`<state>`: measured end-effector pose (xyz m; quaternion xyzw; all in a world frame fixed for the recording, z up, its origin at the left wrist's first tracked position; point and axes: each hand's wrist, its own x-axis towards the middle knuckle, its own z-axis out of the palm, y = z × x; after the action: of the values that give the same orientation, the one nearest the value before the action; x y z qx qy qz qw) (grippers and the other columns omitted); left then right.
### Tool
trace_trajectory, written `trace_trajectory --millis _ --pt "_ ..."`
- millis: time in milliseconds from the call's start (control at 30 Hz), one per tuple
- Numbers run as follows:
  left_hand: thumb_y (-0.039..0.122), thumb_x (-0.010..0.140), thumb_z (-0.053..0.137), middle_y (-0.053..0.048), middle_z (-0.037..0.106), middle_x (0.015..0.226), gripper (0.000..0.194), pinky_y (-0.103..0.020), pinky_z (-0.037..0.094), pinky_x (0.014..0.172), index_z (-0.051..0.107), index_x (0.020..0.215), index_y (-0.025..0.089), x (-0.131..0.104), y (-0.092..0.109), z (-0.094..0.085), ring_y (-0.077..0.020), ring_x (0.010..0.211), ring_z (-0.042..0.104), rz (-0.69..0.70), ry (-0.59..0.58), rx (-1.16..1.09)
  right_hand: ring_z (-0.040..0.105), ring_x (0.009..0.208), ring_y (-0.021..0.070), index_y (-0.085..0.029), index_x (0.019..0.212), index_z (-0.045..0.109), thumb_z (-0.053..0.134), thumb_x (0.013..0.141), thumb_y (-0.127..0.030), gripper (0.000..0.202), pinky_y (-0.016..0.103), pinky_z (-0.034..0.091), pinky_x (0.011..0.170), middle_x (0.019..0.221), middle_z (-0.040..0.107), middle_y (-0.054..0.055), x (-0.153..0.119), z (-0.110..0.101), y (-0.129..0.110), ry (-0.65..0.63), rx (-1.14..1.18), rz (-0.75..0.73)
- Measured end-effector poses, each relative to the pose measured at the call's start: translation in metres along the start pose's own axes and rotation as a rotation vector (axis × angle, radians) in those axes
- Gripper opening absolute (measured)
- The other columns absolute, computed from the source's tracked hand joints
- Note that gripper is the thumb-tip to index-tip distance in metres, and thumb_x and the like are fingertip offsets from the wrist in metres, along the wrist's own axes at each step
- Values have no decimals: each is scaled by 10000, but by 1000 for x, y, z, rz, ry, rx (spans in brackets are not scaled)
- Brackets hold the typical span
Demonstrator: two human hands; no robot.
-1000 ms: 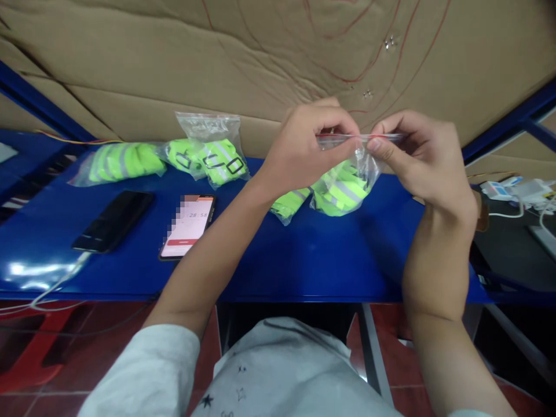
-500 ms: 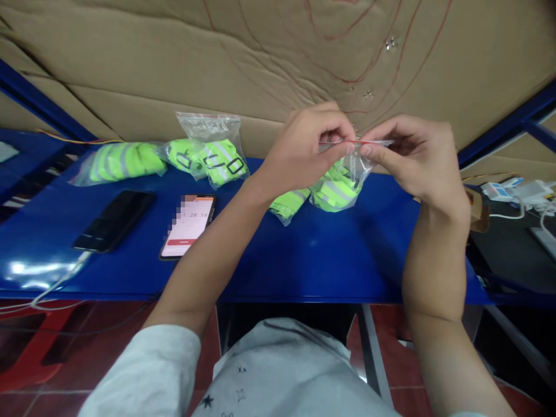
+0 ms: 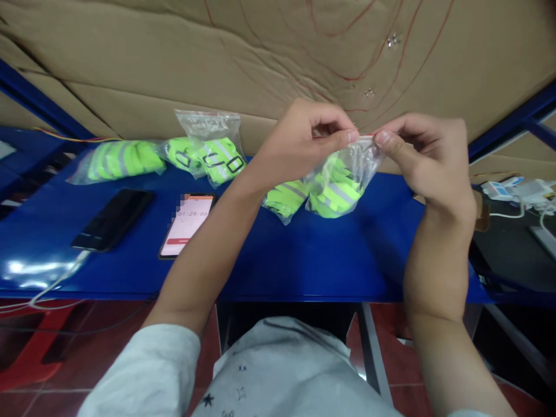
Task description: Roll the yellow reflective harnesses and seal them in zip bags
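A clear zip bag (image 3: 337, 188) with a folded neon-yellow item with grey bands inside hangs just above the blue table. My left hand (image 3: 310, 136) pinches its red-lined top edge between thumb and fingers. Close beside it, my right hand (image 3: 423, 153) pinches the same edge farther right. Another bagged yellow item (image 3: 284, 200) lies left of the held bag, partly behind my left forearm. Farther left are more bagged yellow items: one (image 3: 223, 162) with black marks and an upright clear bag top, and a long one (image 3: 125, 159).
On the blue table (image 3: 304, 260) lie a dark power bank or phone (image 3: 113, 220) with a white cable and a lit phone (image 3: 186, 223) showing a timer. Brown cardboard (image 3: 152, 63) stands behind. At right are a small carton (image 3: 482, 211) and white cables (image 3: 532, 191).
My right hand has shifted slightly right along the bag's top edge. The held bag faces me more and hangs a little lower. The phone timer has advanced.
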<state>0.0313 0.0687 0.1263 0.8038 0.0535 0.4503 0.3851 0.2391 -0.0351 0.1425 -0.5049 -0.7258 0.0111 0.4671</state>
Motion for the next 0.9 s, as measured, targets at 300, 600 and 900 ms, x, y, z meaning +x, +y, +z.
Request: trace_trajectory --millis 300,600,900 --pt "239 945 728 -46 755 845 108 -298 490 691 774 879 167 -4 3 1 -155 757 635 32 -30 68 525 591 122 -209 816 738 777 908 -604 407 277 364 550 669 651 -1 0 6 0 -15 -24 65" --pt "218 976 653 -38 745 914 103 -362 504 800 714 893 224 -3 -3 1 -196 861 665 109 -1 240 616 654 122 -190 852 752 926 800 -456 322 273 498 608 789 734 27 1 3 2 -41 199 97" --pt "299 946 766 -44 760 884 105 -321 497 687 778 903 205 -1 -3 -21 -160 768 637 92 -116 156 602 627 136 -194 835 740 924 799 -467 331 287 458 568 739 697 26 -1 -9 -5 25 135 42"
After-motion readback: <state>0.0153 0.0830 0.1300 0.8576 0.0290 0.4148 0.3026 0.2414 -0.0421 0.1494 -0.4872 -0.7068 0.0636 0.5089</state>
